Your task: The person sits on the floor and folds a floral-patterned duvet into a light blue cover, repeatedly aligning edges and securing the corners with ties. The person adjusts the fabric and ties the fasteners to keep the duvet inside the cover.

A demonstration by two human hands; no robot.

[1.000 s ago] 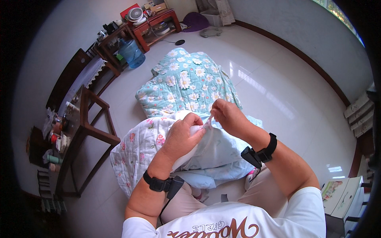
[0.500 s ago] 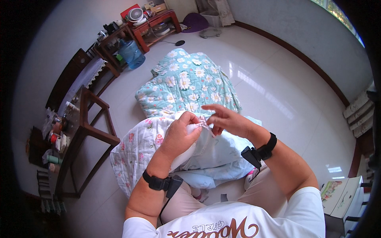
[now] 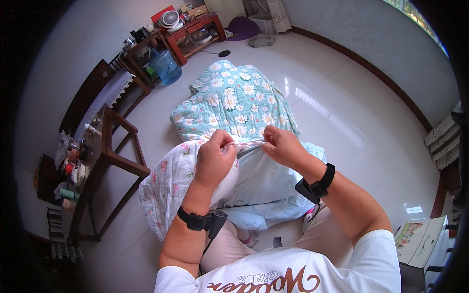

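My left hand (image 3: 215,157) pinches the edge of a white bedding cloth (image 3: 166,184) printed with pink flowers. Across from it, my right hand (image 3: 286,148) is closed on the same edge, so a short strip is stretched between the two. Pale blue fabric (image 3: 276,191) spreads below my hands and over my lap; I cannot tell if it is the cloth's inside or a separate layer. A white bulge shows beside my left wrist. Just beyond my hands, a teal quilt (image 3: 234,100) with white daisies lies heaped on the floor. Both fingertips are partly hidden.
A dark wooden table (image 3: 108,157) stands at the left, with small items on it. Farther back are a blue water jug (image 3: 165,67) and a reddish wooden stand (image 3: 195,36) with a fan. A white box (image 3: 421,241) sits at my right. Glossy tiles (image 3: 351,112) run to the wall.
My right hand's fingers, spread before, have closed on the cloth's edge. My hands have moved apart, and the strip between them is now drawn out straighter.
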